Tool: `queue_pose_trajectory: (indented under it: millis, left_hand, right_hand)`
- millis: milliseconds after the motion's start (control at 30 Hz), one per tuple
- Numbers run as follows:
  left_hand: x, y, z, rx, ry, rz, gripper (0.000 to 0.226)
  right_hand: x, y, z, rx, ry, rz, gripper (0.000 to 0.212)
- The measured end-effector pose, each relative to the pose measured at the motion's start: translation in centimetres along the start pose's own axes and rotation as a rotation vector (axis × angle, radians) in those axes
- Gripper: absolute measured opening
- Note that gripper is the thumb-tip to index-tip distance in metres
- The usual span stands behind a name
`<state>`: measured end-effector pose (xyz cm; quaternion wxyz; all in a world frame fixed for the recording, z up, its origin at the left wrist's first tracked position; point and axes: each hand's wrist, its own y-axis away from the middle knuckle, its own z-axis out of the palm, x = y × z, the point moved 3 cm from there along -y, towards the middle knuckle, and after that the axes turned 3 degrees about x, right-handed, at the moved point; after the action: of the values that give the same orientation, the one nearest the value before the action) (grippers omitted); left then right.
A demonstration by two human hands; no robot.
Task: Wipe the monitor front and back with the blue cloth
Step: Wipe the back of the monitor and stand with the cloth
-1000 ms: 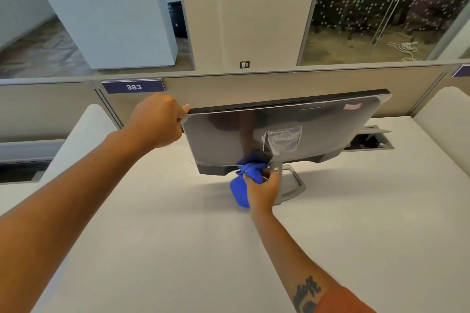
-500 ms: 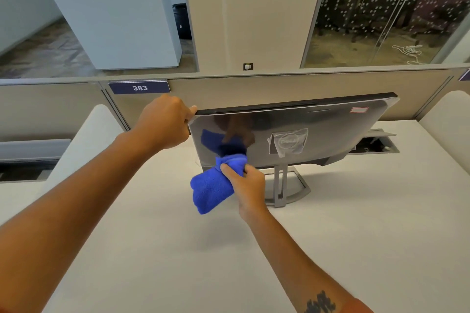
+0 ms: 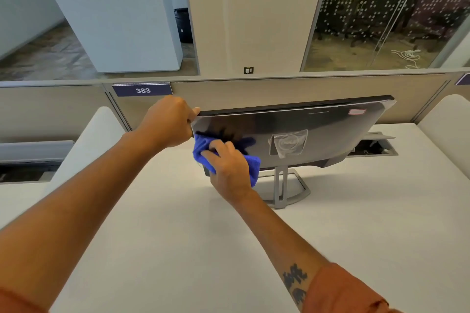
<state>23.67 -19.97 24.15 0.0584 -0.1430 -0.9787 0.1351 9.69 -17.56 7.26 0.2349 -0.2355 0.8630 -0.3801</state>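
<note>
Nearest, my right hand [image 3: 229, 168] pressed the bunched blue cloth [image 3: 203, 150] flat against the glossy grey back of the monitor [image 3: 325, 134] on the white desk [image 3: 203, 249]; beyond, my left hand [image 3: 170, 122] gripped its upper left corner.

Two bare forearms are in view, both uncovered from the wrist to near the elbow. The left hand [image 3: 167, 122] and the right hand [image 3: 229, 168] carry no rings, watch or gloves. Rust-orange fabric sleeves [image 3: 343, 292] are pushed up on both arms (the left one shows only as a sliver at the bottom edge). A dark blue-black tattoo of blocky shapes [image 3: 296, 283] marks the right forearm just below the sleeve edge.
</note>
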Motion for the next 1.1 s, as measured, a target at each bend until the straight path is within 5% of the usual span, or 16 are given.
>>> queue_pose_trajectory:
  millis: [267,400,467,700,867,933,1100]
  left_hand:
    - [0.3,0.6,-0.1,-0.002,0.001,0.022,0.025]
    - [0.4,0.5,-0.3,-0.024,-0.004,0.005,0.026]
    - [0.6,0.5,-0.3,-0.020,-0.017,0.005,0.024]
    - [0.4,0.6,-0.1,-0.014,0.026,-0.004,0.023]
    - [0.6,0.4,-0.2,-0.021,-0.026,-0.009,0.022]
    - [0.7,0.4,-0.3,-0.027,-0.046,-0.016,0.022]
    - [0.4,0.3,-0.2,-0.001,-0.062,0.002,0.029]
  right_hand:
    - [1.6,-1.4,-1.9,0.267,-0.108,0.165,0.036]
    - [1.0,0.4,-0.1,-0.095,0.000,-0.211,0.039]
    - [2.0,1.5,-0.5,-0.168,-0.037,-0.221,0.046]
    - [9.0,-1.5,-8.8,0.443,-0.183,0.232,0.037]
    - [16.2,0.6,-13.6,0.768,-0.224,0.830,0.041]
    - [15.8,1.6,-13.2,0.706,-0.227,0.847,0.042]
    - [11.7,0.9,-11.0,0.318,-0.123,0.368,0.044]
